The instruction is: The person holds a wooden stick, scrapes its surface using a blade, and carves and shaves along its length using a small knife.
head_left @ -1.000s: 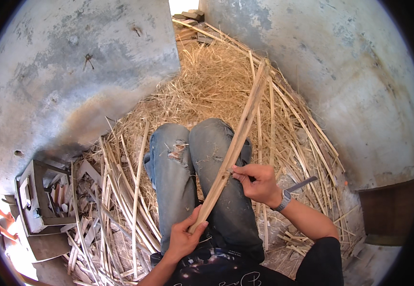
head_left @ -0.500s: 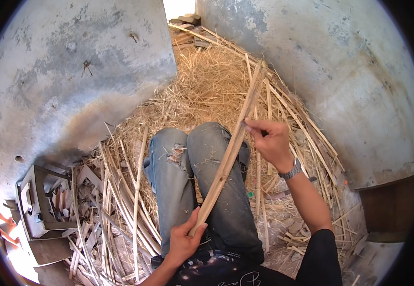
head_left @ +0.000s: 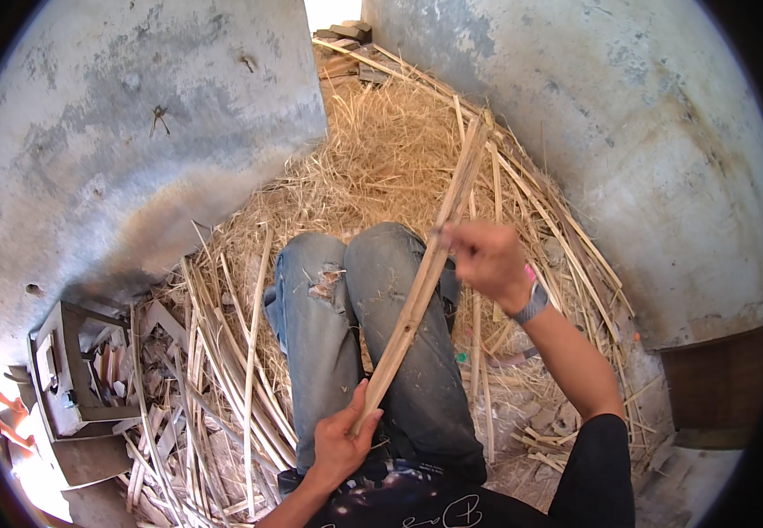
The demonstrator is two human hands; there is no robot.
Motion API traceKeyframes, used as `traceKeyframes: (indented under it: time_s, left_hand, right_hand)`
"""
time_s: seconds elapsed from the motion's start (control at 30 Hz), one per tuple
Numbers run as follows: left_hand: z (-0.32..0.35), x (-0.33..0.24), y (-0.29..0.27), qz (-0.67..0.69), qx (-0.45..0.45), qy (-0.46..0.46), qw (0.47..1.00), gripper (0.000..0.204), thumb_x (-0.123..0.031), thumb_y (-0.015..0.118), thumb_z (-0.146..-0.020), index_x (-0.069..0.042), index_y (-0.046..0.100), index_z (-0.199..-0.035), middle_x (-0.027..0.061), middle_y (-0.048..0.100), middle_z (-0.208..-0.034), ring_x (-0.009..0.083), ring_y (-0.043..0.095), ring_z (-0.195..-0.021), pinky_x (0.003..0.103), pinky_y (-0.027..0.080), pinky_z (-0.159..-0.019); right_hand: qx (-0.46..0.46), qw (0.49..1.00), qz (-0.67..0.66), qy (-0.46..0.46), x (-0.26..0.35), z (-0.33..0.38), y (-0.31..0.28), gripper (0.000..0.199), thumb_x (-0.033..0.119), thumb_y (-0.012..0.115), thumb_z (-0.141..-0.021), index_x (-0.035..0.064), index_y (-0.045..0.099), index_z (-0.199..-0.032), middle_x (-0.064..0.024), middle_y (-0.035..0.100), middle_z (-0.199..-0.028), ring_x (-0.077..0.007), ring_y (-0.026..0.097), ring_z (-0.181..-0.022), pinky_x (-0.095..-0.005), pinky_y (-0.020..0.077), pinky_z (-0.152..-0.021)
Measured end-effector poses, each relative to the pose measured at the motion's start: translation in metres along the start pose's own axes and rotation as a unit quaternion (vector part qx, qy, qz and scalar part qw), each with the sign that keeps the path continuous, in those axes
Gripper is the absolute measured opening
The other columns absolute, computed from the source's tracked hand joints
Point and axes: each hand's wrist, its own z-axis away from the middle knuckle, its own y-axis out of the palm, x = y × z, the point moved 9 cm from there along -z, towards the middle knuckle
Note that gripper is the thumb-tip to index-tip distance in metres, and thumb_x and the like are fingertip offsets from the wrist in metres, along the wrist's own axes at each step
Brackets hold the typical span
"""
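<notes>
A long, pale bamboo strip (head_left: 408, 321) slants across my thighs, its near end at my lap and its far end over the shavings. My left hand (head_left: 343, 442) is closed around the near end, thumb on top. Beside the strip's middle, my right hand (head_left: 487, 260) is closed and blurred, its fingertips close to the strip's right edge. A small dark spot shows at those fingertips, and a bit of pink shows by the wrist. What the fingers hold is hidden. My jeans (head_left: 315, 326) are worn and torn at the left knee.
Curled shavings (head_left: 381, 167) cover the floor ahead. Long loose strips lie in a bundle (head_left: 232, 370) on the left and along the curved grey wall (head_left: 575, 123) on the right. An open-framed box (head_left: 60, 414) stands at lower left. Another grey panel (head_left: 179, 114) rises at left.
My right hand has shifted slightly left and toward me along the strip, its wrist turning, and a pink patch now shows. The left hand and the strip stay nearly in place.
</notes>
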Motion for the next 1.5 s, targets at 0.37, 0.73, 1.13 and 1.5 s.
traceKeyframes:
  time_s: [0.37,0.73,1.13,1.5]
  left_hand:
    - [0.001,-0.005,-0.001,-0.003,-0.011,0.028,1.000,0.059,-0.016,0.081,-0.090,-0.007,0.062,-0.145,0.0220,0.072,-0.082,0.0314,0.074,-0.066,0.036,0.055,-0.063]
    - [0.000,0.005,-0.001,0.033,-0.016,0.025,0.999,0.057,-0.018,0.080,-0.092,-0.009,0.062,-0.146,0.0232,0.074,-0.089,0.0300,0.075,-0.067,0.035,0.056,-0.065]
    - [0.002,0.009,-0.001,0.064,0.005,-0.001,0.998,0.055,-0.016,0.079,-0.094,-0.009,0.062,-0.146,0.0246,0.075,-0.095,0.0168,0.076,-0.073,0.031,0.056,-0.066]
    - [0.008,0.016,0.003,0.114,0.001,-0.019,0.993,0.054,-0.013,0.079,-0.094,-0.007,0.062,-0.146,0.0212,0.079,-0.108,0.0093,0.073,-0.093,0.028,0.057,-0.079]
  right_hand:
    - [-0.022,0.997,0.057,0.043,0.003,0.005,-0.006,0.014,0.005,0.068,-0.085,0.0132,0.078,-0.092,-0.0120,0.068,-0.070,-0.0317,0.067,-0.060,-0.0409,0.0536,-0.054]
    - [0.020,0.999,0.028,-0.021,0.025,0.011,0.011,0.015,0.005,0.075,-0.085,0.0123,0.079,-0.098,-0.0088,0.065,-0.067,-0.0280,0.064,-0.055,-0.0400,0.0498,-0.049]
    - [0.009,1.000,0.027,0.003,0.029,0.024,0.004,0.010,-0.001,0.072,-0.085,0.0079,0.077,-0.087,-0.0083,0.067,-0.063,-0.0205,0.062,-0.050,-0.0335,0.0464,-0.046]
    - [0.086,0.994,0.055,0.035,0.048,0.046,0.019,0.020,0.003,0.067,-0.077,0.0134,0.077,-0.091,-0.0109,0.067,-0.069,-0.0275,0.067,-0.057,-0.0383,0.0522,-0.050]
